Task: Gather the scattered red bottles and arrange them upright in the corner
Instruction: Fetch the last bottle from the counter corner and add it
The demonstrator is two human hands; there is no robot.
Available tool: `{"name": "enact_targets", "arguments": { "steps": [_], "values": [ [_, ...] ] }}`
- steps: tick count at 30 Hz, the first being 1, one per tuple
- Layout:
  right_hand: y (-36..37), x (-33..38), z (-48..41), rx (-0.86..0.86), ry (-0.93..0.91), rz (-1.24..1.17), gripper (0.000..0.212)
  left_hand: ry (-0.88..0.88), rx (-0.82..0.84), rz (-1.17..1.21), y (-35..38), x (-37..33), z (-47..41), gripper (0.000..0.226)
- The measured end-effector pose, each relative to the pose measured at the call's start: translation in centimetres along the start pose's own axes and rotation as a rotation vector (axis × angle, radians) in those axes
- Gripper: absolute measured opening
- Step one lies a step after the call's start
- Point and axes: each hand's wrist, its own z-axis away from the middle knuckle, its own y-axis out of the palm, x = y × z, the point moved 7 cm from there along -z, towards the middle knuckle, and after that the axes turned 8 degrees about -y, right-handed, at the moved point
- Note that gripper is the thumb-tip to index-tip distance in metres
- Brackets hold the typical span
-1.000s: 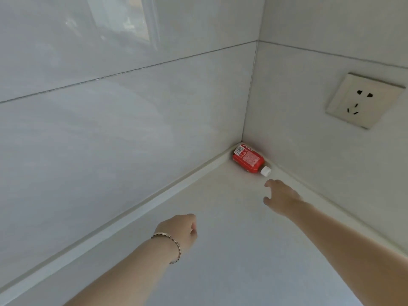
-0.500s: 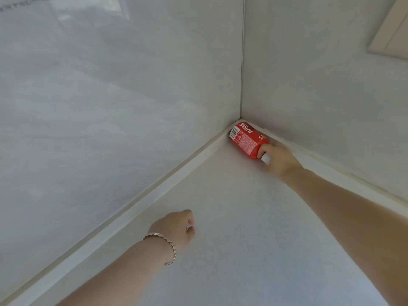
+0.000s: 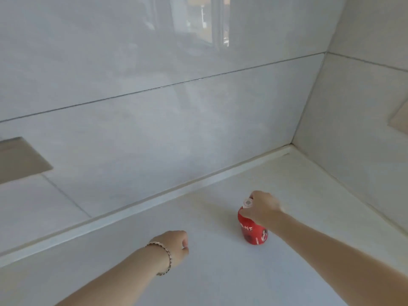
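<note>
One small red bottle [image 3: 254, 233] with a white cap stands upright on the pale countertop [image 3: 220, 272], well out from the corner [image 3: 291, 146] at the upper right. My right hand [image 3: 262, 208] grips it around the neck and shoulder from the right, and the cap shows beside my fingers. My left hand [image 3: 176, 245], with a bracelet on the wrist, hovers over the counter to the bottle's left with its fingers curled and nothing in it. No other red bottle is in view.
Glossy grey tiled walls [image 3: 154, 129] meet at the corner, with a raised pale strip [image 3: 154, 202] along their base. A beige socket plate [image 3: 399, 120] sits on the right wall. A dark recess [image 3: 19, 157] shows at the far left.
My right hand reached the bottle lying in the corner, took hold of it near the cap, and now holds it upright away from the corner. The view has swung left.
</note>
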Motion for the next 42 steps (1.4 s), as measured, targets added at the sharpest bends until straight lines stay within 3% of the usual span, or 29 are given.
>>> {"name": "enact_targets", "arguments": {
  "steps": [7, 13, 17, 22, 26, 29, 33, 36, 42],
  "values": [
    [10.8, 17.5, 14.6, 0.232, -0.295, 0.142, 0.043, -0.144, -0.046, 0.125, 2.4, 16.9, 12.0, 0.011],
    [19.0, 31.5, 25.9, 0.274, -0.467, 0.218, 0.042, -0.291, -0.080, 0.228, 7.4, 33.3, 24.2, 0.035],
    [24.6, 40.4, 33.7, 0.289, -0.549, 0.272, 0.042, -0.393, -0.107, 0.253, 10.9, 44.7, 34.1, 0.017],
    [30.5, 50.1, 40.5, 0.321, -0.661, 0.319, 0.043, -0.514, -0.160, 0.334, 14.5, 55.9, 42.9, 0.030],
    [34.6, 56.1, 43.5, 0.334, -0.700, 0.280, 0.038, -0.602, -0.146, 0.388, 17.3, 62.7, 46.6, 0.030],
    [37.0, 60.3, 44.2, 0.306, -0.727, 0.187, 0.039, -0.653, -0.144, 0.419, 18.2, 66.9, 47.9, 0.016],
    [40.4, 65.4, 43.6, 0.278, -0.756, 0.126, 0.037, -0.715, -0.160, 0.438, 18.1, 72.5, 48.6, 0.020],
    [43.5, 68.3, 42.4, 0.323, -0.777, 0.179, 0.039, -0.746, -0.221, 0.449, 16.5, 76.7, 48.5, 0.010],
    [47.4, 70.6, 40.8, 0.386, -0.784, 0.323, 0.045, -0.765, -0.319, 0.466, 13.0, 83.9, 47.7, 0.015]
  ]
}}
